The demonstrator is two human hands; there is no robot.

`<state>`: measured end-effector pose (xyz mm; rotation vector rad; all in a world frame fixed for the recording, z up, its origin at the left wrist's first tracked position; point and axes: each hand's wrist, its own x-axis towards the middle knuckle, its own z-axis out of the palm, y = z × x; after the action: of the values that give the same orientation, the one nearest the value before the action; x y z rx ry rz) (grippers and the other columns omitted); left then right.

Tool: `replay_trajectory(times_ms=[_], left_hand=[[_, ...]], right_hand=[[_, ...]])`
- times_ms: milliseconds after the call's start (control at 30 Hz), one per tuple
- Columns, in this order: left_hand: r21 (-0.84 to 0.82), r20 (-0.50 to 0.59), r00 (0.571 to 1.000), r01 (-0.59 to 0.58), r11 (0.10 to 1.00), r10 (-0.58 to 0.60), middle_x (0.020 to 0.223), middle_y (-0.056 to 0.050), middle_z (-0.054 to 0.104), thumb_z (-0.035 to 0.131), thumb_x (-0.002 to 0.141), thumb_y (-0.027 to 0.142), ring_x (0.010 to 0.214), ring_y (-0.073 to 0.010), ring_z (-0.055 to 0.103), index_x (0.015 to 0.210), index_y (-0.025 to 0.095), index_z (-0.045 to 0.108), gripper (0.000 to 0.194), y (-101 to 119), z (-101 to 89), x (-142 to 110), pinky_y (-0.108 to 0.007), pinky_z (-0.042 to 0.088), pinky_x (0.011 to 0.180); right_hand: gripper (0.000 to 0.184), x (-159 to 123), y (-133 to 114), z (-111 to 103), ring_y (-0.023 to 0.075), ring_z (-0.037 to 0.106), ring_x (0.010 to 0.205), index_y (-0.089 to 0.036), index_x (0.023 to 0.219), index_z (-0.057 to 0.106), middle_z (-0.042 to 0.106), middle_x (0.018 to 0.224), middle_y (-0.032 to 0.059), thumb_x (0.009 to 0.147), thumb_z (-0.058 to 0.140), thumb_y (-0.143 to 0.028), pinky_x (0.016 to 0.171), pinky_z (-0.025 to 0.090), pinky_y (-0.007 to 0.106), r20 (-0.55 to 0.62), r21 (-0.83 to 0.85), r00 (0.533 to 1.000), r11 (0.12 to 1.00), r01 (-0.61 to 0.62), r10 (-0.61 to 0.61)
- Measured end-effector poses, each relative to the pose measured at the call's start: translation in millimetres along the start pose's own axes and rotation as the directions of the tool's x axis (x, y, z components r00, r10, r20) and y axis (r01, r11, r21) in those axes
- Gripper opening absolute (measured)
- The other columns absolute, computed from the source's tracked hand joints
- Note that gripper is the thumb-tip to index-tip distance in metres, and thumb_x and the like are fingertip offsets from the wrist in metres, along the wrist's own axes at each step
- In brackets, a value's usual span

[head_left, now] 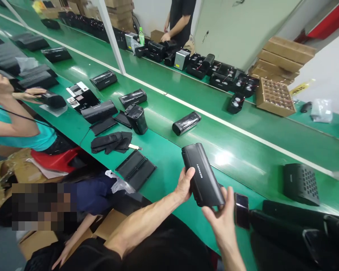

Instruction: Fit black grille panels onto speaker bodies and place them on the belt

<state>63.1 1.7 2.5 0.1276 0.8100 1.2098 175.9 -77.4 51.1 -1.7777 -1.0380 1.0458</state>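
Observation:
In front of me, both hands hold a black speaker housing [202,175] with white lettering on its front, tilted above the green table. My left hand [184,185] grips its left edge, thumb on the front. At the lower right end, my right hand [222,212] has thumb and fingers around the housing's corner. A dark phone [241,210] lies just right of that hand. On the belt ahead rests another glossy black housing [186,123]. To the left are flat black panels [136,169] and an upright housing [136,118].
A green conveyor belt [243,150] runs past the table, carrying several housings and a perforated black one [301,184] at right. Beyond it are housings with speaker cones [237,102] and a carton of small parts [275,98]. Co-workers sit left [22,124] and stand opposite [182,22].

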Motion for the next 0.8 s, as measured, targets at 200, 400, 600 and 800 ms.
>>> replay_trajectory(times_ms=[200, 400, 600, 800], left_hand=[[0.082, -0.001, 1.0, 0.025, 0.996, -0.025, 0.099, -0.007, 0.071, 0.091, 0.064, 0.06, 0.088, -0.0217, 0.066, 0.117, 0.018, 0.062, 0.074, -7.7, -7.9, -12.0, -0.036, 0.054, 0.083], [0.421, 0.251, 0.952, 0.054, 0.906, -0.173, 0.139, -0.011, 0.061, 0.092, 0.061, 0.057, 0.125, -0.0321, 0.057, 0.142, 0.027, 0.056, 0.093, 66.5, -48.8, -19.9, -0.045, 0.044, 0.105], [0.852, 0.373, 0.725, -0.021, 0.523, -0.579, 0.146, -0.011, 0.052, 0.091, 0.063, 0.041, 0.126, -0.0374, 0.053, 0.153, 0.029, 0.046, 0.102, 110.6, -69.1, -46.1, -0.047, 0.039, 0.107], [0.836, 0.337, 0.812, -0.025, 0.549, -0.476, 0.129, -0.008, 0.057, 0.083, 0.068, 0.046, 0.108, -0.0291, 0.055, 0.141, 0.025, 0.049, 0.083, 99.7, -75.4, -76.7, -0.037, 0.043, 0.092]], right_hand=[[0.094, -14.1, 15.1, 6.8, 0.0385, 0.051, 0.133, -0.021, 0.147, 0.037, 0.046, 0.148, 0.019, 0.074, 0.079, -0.062, 0.107, 0.047, 0.051, -0.191, -0.094, 0.98, 0.995, 0.03, -0.048], [0.087, -52.4, 40.1, -76.1, 0.035, 0.063, 0.112, -0.025, 0.14, 0.048, 0.058, 0.135, 0.0145, 0.07, 0.08, -0.066, 0.092, 0.055, 0.044, 0.066, -0.051, 0.99, 0.992, -0.119, 0.122], [0.082, -91.2, 50.4, -93.2, 0.0378, 0.06, 0.125, -0.029, 0.145, 0.045, 0.056, 0.146, 0.0141, 0.078, 0.073, -0.067, 0.101, 0.051, 0.047, 0.277, -0.035, 0.928, 0.968, -0.249, 0.249], [0.079, -110.7, 54.1, -72.6, 0.0388, 0.046, 0.141, -0.03, 0.15, 0.042, 0.049, 0.156, 0.0123, 0.084, 0.07, -0.062, 0.114, 0.04, 0.05, 0.183, 0.027, 0.962, 0.977, -0.212, 0.204]])
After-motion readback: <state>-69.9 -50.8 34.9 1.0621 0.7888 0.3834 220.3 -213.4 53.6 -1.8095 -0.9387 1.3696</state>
